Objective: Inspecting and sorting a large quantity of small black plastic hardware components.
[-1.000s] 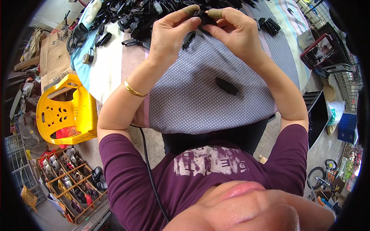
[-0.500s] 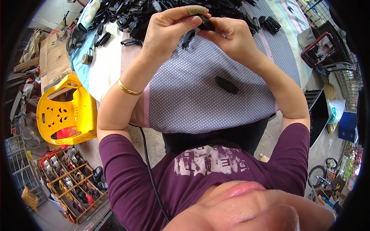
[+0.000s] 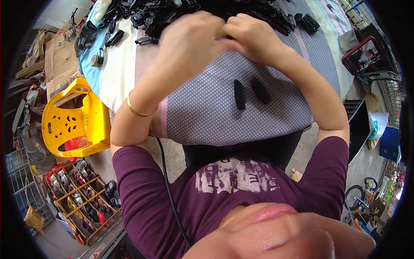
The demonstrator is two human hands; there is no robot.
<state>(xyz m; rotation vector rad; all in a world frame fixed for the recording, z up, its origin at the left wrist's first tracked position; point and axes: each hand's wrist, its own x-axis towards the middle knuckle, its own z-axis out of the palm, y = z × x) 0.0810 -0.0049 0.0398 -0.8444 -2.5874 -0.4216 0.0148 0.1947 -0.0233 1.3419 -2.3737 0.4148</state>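
A person in a purple shirt [image 3: 148, 194] works at a cloth-covered table, the left hand [image 3: 194, 36] and right hand [image 3: 254, 36] raised close together before a pile of black pieces [image 3: 148, 15]. The fingers of the right hand are curled inward and the left hand is blurred; whether either is clamped on anything cannot be told, as the backs of the hands block the view. Two loose black strips [image 3: 239, 94] lie just beside each other on the dotted grey cloth [image 3: 202, 118], between the hands and the table's near edge. A small row of black pieces [image 3: 308, 24] rests to the right of the pile. A gold bracelet [image 3: 137, 111] circles the left forearm. A phone [image 3: 364, 54] with a dark red rim stands at right; at left are a yellow chair [image 3: 95, 123] and a rack of shoes [image 3: 82, 203]
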